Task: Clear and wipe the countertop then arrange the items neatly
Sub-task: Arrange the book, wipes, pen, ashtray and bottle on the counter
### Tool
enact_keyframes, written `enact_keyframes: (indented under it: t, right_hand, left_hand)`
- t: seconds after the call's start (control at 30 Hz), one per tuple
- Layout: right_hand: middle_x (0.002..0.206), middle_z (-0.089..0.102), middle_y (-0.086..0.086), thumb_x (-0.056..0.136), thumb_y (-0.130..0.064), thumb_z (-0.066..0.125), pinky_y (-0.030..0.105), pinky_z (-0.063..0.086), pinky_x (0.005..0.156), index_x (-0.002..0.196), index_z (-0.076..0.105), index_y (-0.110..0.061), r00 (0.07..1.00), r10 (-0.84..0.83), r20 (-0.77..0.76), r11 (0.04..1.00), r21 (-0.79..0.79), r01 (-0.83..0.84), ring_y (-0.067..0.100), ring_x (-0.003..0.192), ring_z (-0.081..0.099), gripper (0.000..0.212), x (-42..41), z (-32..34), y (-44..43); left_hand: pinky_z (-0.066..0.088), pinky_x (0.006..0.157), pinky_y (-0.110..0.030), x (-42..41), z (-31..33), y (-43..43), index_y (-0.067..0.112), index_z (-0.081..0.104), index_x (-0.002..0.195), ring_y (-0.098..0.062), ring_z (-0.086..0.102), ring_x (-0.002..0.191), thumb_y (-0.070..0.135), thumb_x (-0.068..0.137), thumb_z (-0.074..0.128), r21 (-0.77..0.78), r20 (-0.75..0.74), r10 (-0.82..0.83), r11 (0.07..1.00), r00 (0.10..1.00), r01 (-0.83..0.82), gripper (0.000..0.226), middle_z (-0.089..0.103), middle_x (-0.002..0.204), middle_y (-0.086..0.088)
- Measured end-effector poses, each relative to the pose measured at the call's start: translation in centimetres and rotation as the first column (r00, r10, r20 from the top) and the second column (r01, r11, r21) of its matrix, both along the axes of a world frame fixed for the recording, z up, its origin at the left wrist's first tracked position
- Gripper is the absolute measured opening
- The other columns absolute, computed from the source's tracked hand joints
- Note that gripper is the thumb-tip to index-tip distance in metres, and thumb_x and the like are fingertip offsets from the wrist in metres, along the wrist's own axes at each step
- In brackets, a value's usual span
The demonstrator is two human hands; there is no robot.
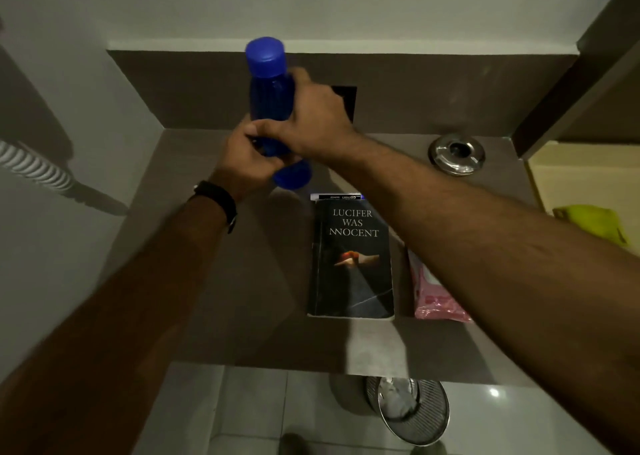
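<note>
A blue plastic bottle [268, 83] with a blue cap is held upright above the brown countertop [214, 281], near its back left. My left hand [247, 158] grips its lower part and my right hand [313, 120] wraps its middle. A dark paperback book [355, 260] lies flat in the middle of the counter. A marker pen [337, 197] lies just behind the book. A pink packet [436, 298] lies right of the book, partly hidden under my right forearm.
A steel ashtray [456, 154] sits at the counter's back right. A yellow-green cloth [592, 224] lies on a pale surface to the right. A mesh waste bin [410, 409] stands on the tiled floor below the counter's front edge. A dark wall socket [346, 99] is behind my right hand.
</note>
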State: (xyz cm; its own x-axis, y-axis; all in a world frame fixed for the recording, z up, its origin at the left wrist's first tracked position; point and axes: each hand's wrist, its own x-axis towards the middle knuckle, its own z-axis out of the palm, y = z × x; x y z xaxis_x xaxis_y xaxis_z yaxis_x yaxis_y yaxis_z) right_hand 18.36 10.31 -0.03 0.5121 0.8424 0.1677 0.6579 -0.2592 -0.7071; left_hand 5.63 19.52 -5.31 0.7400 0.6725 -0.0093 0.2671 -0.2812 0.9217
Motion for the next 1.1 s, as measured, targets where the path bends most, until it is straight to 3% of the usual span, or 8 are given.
enact_keyframes:
  t: [0.13,0.23,0.4,0.53,0.87,0.93,1.0,1.1]
  right_hand:
    - [0.133,0.066,0.002,0.080,-0.052,0.085,0.027,0.054,0.098,0.145,0.044,-0.015,0.998,0.059,-0.015,0.998,-0.010,-0.060,0.014,0.113,0.067,0.086,-1.2,0.2,0.8]
    - [0.139,0.063,0.004,0.080,-0.051,0.085,0.034,0.055,0.103,0.151,0.038,-0.014,0.995,0.101,0.007,0.994,-0.032,-0.101,0.019,0.122,0.066,0.092,-1.1,0.3,0.7]
    - [0.141,0.061,0.005,0.074,-0.045,0.091,0.034,0.053,0.102,0.153,0.033,-0.014,0.994,0.101,0.047,0.991,-0.093,-0.096,0.023,0.125,0.065,0.103,-0.3,0.3,0.9]
    - [0.136,0.065,0.004,0.075,-0.044,0.090,0.032,0.055,0.100,0.147,0.039,-0.012,0.994,0.040,0.102,0.993,-0.117,-0.028,0.022,0.122,0.066,0.094,1.8,0.6,0.3]
    - [0.140,0.064,0.008,0.077,-0.047,0.088,0.034,0.052,0.101,0.148,0.039,-0.009,0.980,-0.108,0.169,0.987,-0.099,0.126,0.028,0.128,0.064,0.094,6.3,0.2,-6.0]
    - [0.142,0.063,0.008,0.076,-0.046,0.089,0.036,0.052,0.103,0.149,0.038,-0.011,0.983,-0.123,0.138,0.985,-0.100,0.137,0.028,0.131,0.062,0.096,6.3,0.2,-6.0]
    - [0.142,0.062,0.006,0.075,-0.044,0.090,0.041,0.053,0.106,0.148,0.038,-0.014,0.985,-0.141,0.100,0.983,-0.106,0.151,0.028,0.131,0.062,0.095,6.3,0.2,-5.8]
    - [0.141,0.063,0.005,0.075,-0.044,0.090,0.041,0.053,0.104,0.148,0.038,-0.016,0.985,-0.145,0.090,0.983,-0.104,0.154,0.028,0.130,0.063,0.094,6.3,0.2,-5.7]
  left_hand:
    - [0.054,0.108,-0.041,-1.4,-0.4,1.4,0.018,0.050,0.149,-0.004,0.067,0.119,0.030,0.070,0.085,0.101,-0.056,-0.030,0.994,0.998,0.036,0.087,0.069,0.127,0.010]
    - [0.054,0.101,-0.026,-1.3,-0.4,1.6,0.017,0.049,0.150,0.015,0.064,0.105,0.043,0.060,0.079,0.170,-0.045,0.033,0.985,0.998,-0.024,0.098,0.066,0.115,0.021]
    - [0.055,0.109,-0.051,-0.8,-0.2,1.6,0.026,0.049,0.146,-0.023,0.064,0.130,0.020,0.067,0.086,-0.119,0.027,-0.010,0.993,1.000,0.014,0.087,0.065,0.137,0.000]
    - [0.058,0.104,-0.037,1.4,0.7,1.0,0.029,0.055,0.141,-0.011,0.067,0.122,0.009,0.076,0.086,-0.029,-0.043,-0.029,0.999,0.999,0.027,0.075,0.069,0.129,0.012]
    - [0.054,0.112,-0.041,6.1,1.7,-5.0,0.017,0.058,0.141,-0.018,0.065,0.126,0.012,0.090,0.079,0.036,-0.091,-0.117,0.992,0.989,0.120,0.056,0.070,0.131,-0.001]
    - [0.049,0.116,-0.046,4.9,0.5,-6.8,0.018,0.046,0.152,-0.023,0.058,0.136,0.018,0.092,0.077,0.126,-0.154,-0.087,0.986,0.984,0.107,0.068,0.059,0.148,-0.007]
    - [0.034,0.128,-0.048,2.7,-2.0,-9.9,0.016,0.028,0.163,-0.032,0.032,0.157,0.031,0.092,0.079,0.281,-0.265,-0.035,0.953,0.964,0.112,0.089,0.017,0.173,-0.018]
    - [0.028,0.130,-0.049,-0.9,-6.3,-14.5,0.016,0.021,0.166,-0.030,0.011,0.164,0.051,0.096,0.069,0.379,-0.389,-0.089,0.892,0.917,0.248,0.092,-0.016,0.175,-0.008]
